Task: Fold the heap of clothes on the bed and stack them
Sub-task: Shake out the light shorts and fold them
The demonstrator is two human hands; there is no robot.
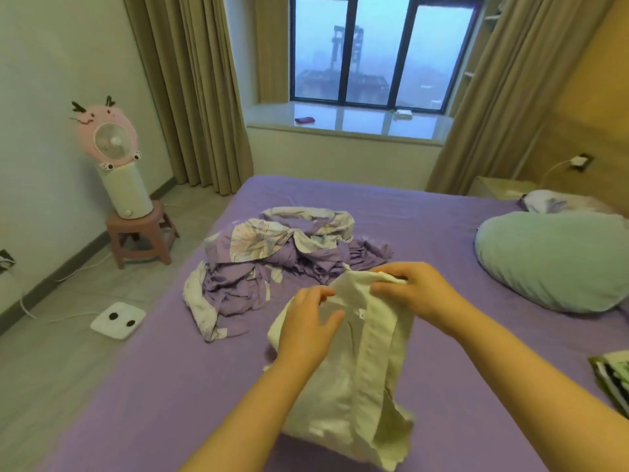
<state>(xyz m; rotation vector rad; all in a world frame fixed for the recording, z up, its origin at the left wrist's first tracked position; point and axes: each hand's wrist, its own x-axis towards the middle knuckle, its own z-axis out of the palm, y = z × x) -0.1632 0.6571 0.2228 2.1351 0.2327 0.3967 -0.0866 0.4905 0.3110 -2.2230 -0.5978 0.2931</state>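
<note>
nearest the camera, a cream-white garment (360,376) hangs lifted off the purple bed sheet (170,386), its lower end crumpled and trailing toward the near edge of the bed. both hands hold it by its top edge. the left hand (308,327) has its grip pinched on the upper left part of the cloth, thumb in front and fingers curled behind. the right hand (413,289) is clenched around a bunched corner of the same edge, just beside the left.

this looks like the opening of a fold, with the piece being sorted out to find its shape. to do it well, the two hands should likely slide apart along the top edge until the cloth hangs flat and untwisted. then it can be laid smooth on the bare sheet in front before halving. a long seam or band running down the middle would make a handy fold line.

just beyond the hands lies the heap of lilac floral clothes (272,264), still loose and unfolded, so most of the work remains. no finished stack shows anywhere on the bed.

to the right rests a pale green pillow (551,260), well apart from the heap.
</note>
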